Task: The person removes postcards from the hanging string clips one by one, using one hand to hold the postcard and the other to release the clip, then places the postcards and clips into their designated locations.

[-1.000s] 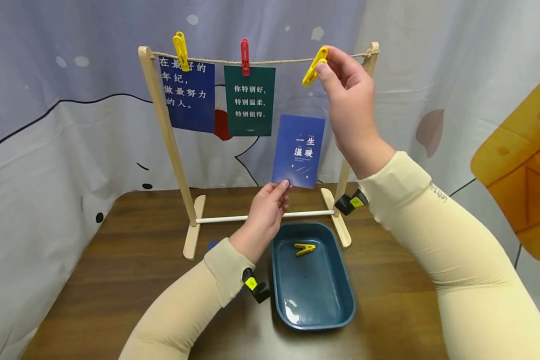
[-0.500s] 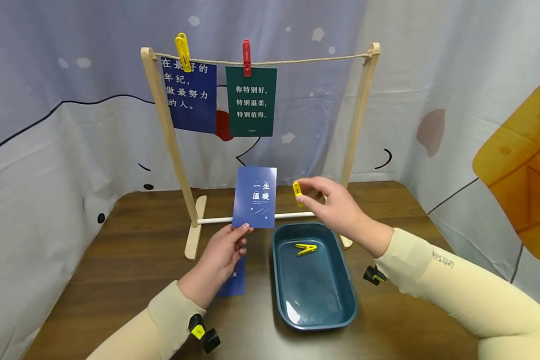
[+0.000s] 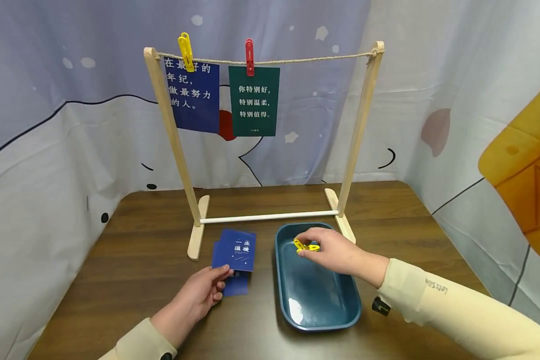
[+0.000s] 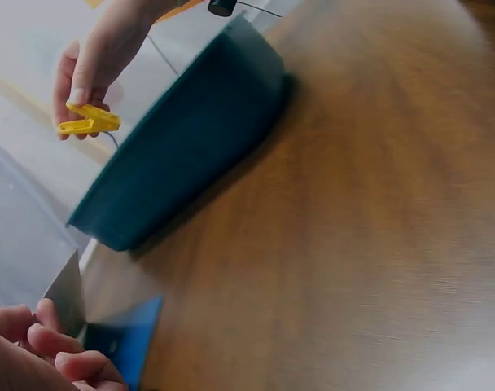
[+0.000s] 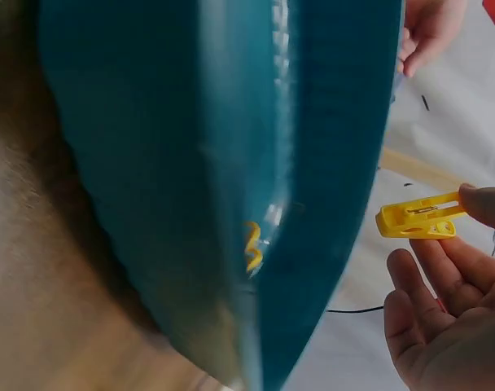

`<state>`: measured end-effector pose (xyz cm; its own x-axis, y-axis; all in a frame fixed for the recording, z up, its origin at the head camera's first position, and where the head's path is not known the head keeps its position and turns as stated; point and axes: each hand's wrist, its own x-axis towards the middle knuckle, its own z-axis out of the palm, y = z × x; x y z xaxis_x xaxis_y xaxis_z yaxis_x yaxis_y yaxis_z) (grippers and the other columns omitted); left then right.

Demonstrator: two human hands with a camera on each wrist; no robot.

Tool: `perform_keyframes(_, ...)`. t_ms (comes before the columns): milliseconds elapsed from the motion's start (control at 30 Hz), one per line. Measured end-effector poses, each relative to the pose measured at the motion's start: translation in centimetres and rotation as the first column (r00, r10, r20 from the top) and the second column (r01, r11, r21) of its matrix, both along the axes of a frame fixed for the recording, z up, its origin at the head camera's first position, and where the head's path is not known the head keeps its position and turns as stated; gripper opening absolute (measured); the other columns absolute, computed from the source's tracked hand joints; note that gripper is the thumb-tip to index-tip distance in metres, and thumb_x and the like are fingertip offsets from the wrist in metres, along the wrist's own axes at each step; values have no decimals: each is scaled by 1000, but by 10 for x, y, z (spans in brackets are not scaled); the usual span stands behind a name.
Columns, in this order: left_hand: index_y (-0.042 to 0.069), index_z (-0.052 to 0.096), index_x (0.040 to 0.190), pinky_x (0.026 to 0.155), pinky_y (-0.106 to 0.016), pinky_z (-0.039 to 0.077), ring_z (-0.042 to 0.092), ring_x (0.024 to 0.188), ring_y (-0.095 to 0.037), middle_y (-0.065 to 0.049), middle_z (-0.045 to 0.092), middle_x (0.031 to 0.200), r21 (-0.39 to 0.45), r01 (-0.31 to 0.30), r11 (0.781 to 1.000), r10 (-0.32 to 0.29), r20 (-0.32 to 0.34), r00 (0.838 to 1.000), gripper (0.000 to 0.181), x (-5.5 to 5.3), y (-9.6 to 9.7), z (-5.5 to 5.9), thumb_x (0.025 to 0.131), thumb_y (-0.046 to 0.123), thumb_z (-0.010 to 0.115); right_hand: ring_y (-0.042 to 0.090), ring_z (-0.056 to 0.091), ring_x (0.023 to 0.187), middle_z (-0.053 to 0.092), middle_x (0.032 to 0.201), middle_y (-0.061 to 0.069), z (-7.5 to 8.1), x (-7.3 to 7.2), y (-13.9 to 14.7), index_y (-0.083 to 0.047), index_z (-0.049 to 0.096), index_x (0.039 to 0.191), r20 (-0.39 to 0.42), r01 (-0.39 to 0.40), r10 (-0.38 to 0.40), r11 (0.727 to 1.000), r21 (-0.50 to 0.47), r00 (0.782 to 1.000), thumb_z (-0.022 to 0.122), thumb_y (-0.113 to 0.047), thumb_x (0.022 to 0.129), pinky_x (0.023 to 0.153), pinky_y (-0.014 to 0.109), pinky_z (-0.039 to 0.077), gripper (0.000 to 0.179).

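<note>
My left hand [image 3: 195,295] pinches the lower left corner of a blue card [image 3: 242,245] with white characters, low above the table. Partly under that card, a second blue card [image 3: 237,286] lies on the tabletop. Above the dark teal tray [image 3: 292,320], my right hand [image 3: 339,251] holds a yellow clothespin [image 5: 418,216] between thumb and fingers. Another yellow clothespin [image 5: 253,247] lies in the tray; in the head view the two nearly overlap. The left wrist view shows the held clothespin [image 4: 89,119] above the tray's rim.
A wooden stand [image 3: 362,130] with a string [image 3: 315,61] stands behind the tray. On the string hang a blue card [image 3: 193,110] under a yellow clothespin [image 3: 186,52] and a green card [image 3: 254,107] under a red clothespin [image 3: 249,57]. A white rod [image 3: 270,217] joins the feet.
Both hands have come down from near the string. The left lowered its card toward the other card on the table; the right carried its clothespin from the string to above the tray.
</note>
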<state>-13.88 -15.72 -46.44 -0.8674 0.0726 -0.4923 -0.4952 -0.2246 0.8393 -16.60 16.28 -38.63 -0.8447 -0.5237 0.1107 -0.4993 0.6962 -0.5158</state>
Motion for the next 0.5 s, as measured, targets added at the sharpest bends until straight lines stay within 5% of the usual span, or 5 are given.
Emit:
perform_keyframes(133, 5, 42, 110, 48, -17, 27, 39, 59, -2, 6, 71, 84, 22, 34, 999, -34, 33, 999, 19, 13, -5, -6, 101, 15, 55, 20, 63, 100, 67, 105, -6, -7, 1, 2, -13, 70, 118, 19, 0, 0, 1000, 18, 1000, 70, -25, 93, 87, 37, 51, 27)
perform_keyframes(267, 6, 44, 108, 48, -15, 29, 41, 57, 0, 3, 71, 87, 92, 126, 988, -133, 72, 989, 19, 28, -10, -6, 102, 22, 53, 17, 62, 99, 67, 105, -6, -13, 3, 5, -13, 71, 117, 19, 2, -3, 999, 41, 1000, 71, -26, 93, 88, 37, 51, 28)
perform_keyframes(400, 10, 46, 98, 48, -14, 30, 43, 55, 1, 1, 71, 88, 124, 277, 953, -288, 85, 954, 23, 43, -15, -2, 101, 30, 55, 13, 61, 97, 66, 103, -7, -17, 3, 8, -13, 71, 117, 17, 10, -11, 997, 71, 1000, 71, -28, 92, 88, 36, 51, 29)
perform_keyframes(500, 9, 51, 90, 48, -16, 30, 41, 55, -2, 0, 70, 86, -41, 400, 916, -400, 14, 917, 27, 49, -16, 5, 99, 33, 59, 13, 61, 95, 66, 101, -7, -18, 1, 9, -12, 71, 116, -4, 6, -6, 995, 95, 1000, 72, -28, 91, 86, 35, 51, 30)
